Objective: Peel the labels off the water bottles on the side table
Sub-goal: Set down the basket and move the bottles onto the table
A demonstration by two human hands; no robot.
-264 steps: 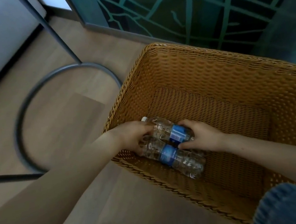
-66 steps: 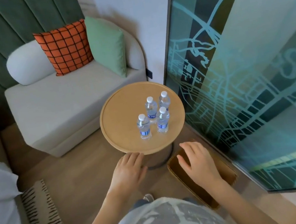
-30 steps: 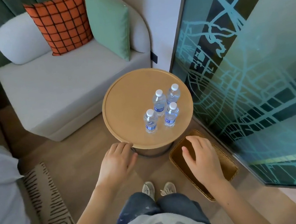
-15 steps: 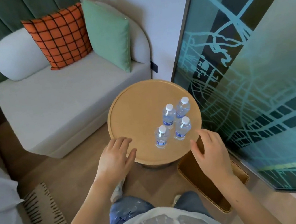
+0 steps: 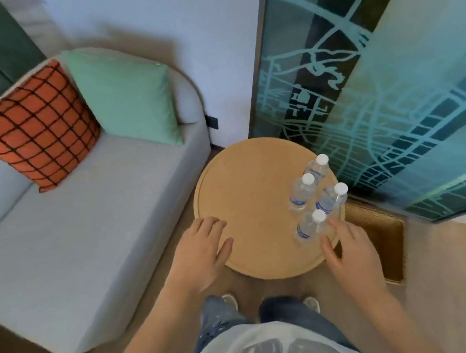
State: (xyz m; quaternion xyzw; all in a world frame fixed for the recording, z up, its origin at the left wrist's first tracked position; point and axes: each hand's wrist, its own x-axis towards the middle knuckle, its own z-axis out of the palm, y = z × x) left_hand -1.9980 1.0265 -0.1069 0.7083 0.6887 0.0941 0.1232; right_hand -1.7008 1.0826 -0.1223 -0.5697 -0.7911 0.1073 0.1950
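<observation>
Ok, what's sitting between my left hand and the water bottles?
Nothing: in the head view, only bare table lies between the left hand and the four bottles.

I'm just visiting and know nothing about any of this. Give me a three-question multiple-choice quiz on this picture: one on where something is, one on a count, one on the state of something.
1. Where do the water bottles stand?
A. On the sofa seat
B. On the round side table, toward its right side
C. On the floor

2. How many water bottles are there?
A. Two
B. Four
C. Six

3. What state are the bottles in?
A. Lying on their sides
B. Upright, with white caps on
C. Upright, with caps removed

Answers:
1 B: all of them stand together on the wooden top.
2 B: four separate white caps can be counted.
3 B: each bottle stands upright with its cap in place.
</observation>
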